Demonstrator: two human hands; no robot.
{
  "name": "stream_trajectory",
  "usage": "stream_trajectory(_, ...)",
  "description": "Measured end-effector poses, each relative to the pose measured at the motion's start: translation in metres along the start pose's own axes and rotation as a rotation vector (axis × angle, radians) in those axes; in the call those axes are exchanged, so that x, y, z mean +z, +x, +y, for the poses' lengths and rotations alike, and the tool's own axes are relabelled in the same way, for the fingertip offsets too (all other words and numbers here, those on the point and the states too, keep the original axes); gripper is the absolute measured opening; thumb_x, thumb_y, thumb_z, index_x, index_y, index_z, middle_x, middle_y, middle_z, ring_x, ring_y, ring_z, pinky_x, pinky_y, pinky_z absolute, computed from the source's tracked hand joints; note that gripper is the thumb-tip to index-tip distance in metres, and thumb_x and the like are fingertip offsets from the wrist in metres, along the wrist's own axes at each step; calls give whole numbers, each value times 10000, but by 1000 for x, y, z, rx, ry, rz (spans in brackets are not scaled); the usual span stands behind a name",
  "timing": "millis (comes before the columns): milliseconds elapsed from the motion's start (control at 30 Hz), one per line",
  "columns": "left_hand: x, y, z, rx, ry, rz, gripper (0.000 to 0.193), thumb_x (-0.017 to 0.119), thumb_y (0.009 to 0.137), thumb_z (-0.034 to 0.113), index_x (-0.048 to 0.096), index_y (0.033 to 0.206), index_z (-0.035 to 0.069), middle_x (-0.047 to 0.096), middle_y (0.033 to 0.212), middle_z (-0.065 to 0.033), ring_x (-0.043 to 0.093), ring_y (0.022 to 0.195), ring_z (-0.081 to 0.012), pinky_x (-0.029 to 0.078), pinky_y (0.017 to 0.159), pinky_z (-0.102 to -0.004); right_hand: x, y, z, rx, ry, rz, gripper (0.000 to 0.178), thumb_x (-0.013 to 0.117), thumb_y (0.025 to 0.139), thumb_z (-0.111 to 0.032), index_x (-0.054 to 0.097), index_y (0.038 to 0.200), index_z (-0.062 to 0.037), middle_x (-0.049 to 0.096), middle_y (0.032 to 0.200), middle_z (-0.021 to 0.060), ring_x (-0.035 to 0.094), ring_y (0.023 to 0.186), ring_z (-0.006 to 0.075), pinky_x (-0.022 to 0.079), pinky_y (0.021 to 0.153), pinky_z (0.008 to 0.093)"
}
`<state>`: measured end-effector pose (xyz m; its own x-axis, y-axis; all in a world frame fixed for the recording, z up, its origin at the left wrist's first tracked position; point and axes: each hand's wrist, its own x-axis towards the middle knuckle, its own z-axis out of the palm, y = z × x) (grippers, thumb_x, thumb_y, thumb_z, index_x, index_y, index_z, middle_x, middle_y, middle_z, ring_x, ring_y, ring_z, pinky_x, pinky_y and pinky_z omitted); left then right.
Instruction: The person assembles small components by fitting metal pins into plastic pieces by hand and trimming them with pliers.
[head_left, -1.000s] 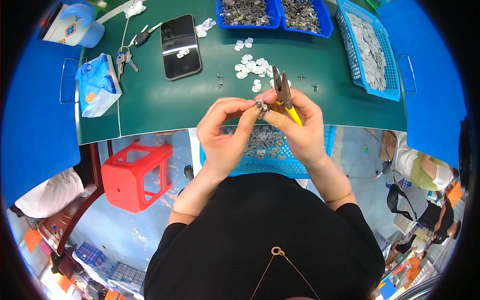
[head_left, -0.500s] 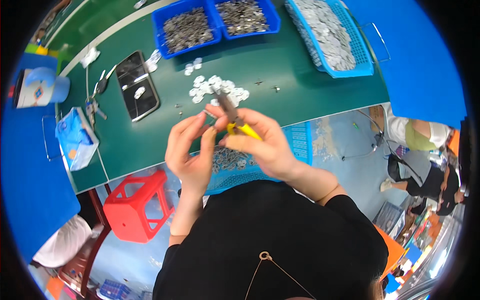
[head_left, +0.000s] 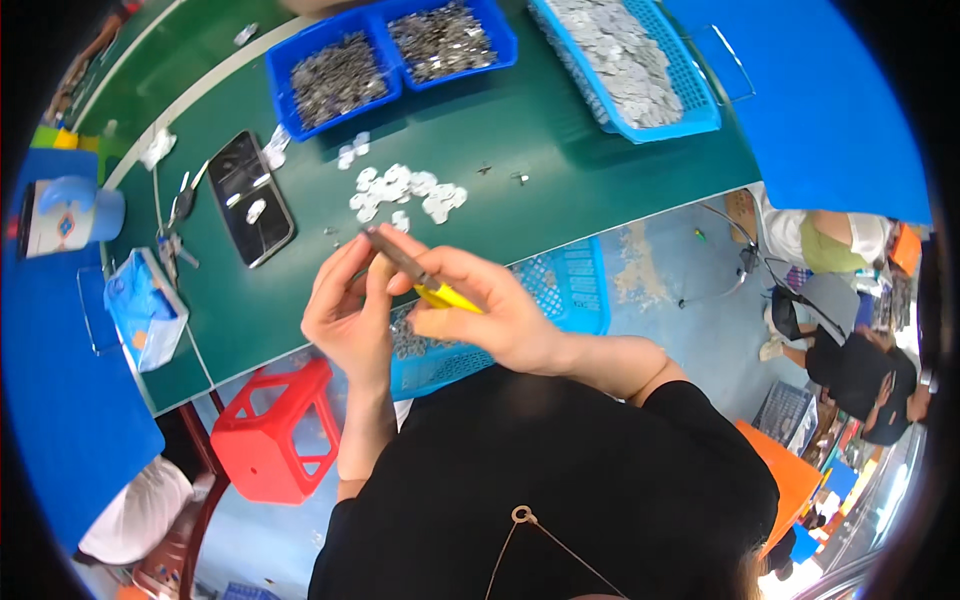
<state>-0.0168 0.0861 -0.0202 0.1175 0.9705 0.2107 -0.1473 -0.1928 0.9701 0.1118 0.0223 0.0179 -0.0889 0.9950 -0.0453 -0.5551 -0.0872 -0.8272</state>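
Observation:
My right hand (head_left: 505,310) grips yellow-handled pliers (head_left: 400,258), their dark jaws pointing up and left to the fingertips of my left hand (head_left: 350,325). The left fingers are pinched together beside the jaws. Whatever they hold is hidden or too small to make out. Just beyond both hands, a loose cluster of small white pieces (head_left: 397,183) lies on the green table (head_left: 590,185). Under my hands, a light blue basket (head_left: 575,290) holds many small metal parts (head_left: 408,343), partly covered by my wrists.
Two joined blue bins (head_left: 391,55) of small metal parts stand at the back. A light blue basket (head_left: 703,108) of white pieces is at right. Left are a phone (head_left: 270,235), keys (head_left: 180,205), a tissue pack (head_left: 150,315) and a mug (head_left: 80,215). A red stool (head_left: 250,435) stands below.
The pliers have swung lower and left, so their jaws now reach my left fingertips. The small metal piece seen between my left fingers is now hidden. The whole view has shifted slightly.

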Motion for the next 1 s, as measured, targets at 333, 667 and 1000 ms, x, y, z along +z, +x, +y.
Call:
stream_trajectory(333,-10,9,17,-214,-365,-36,195,597,867,-18,613,1051,-81,652,1017,-168,651,873,-191,545,798,-312,-16,2,-32,-36,-966,132,310,691,777,-70,607,1066,2,628,962,65,598,845,127,461,705,250)
stream_trajectory(667,-15,5,23,-142,-300,-53,189,601,852,-48,634,1038,-62,636,1051,-173,638,919,-186,549,823,-304,-6,4,-44,-217,-1190,123,274,763,710,-112,654,932,6,629,861,117,617,761,259,489,684,318)
stream_trajectory(1000,-13,2,22,-28,-190,-57,202,603,838,-78,653,1031,-49,631,1057,-171,634,925,-181,540,786,-254,-5,4,-48,-211,-1189,119,273,757,722,-116,662,944,12,635,849,117,625,749,242,493,678,311)
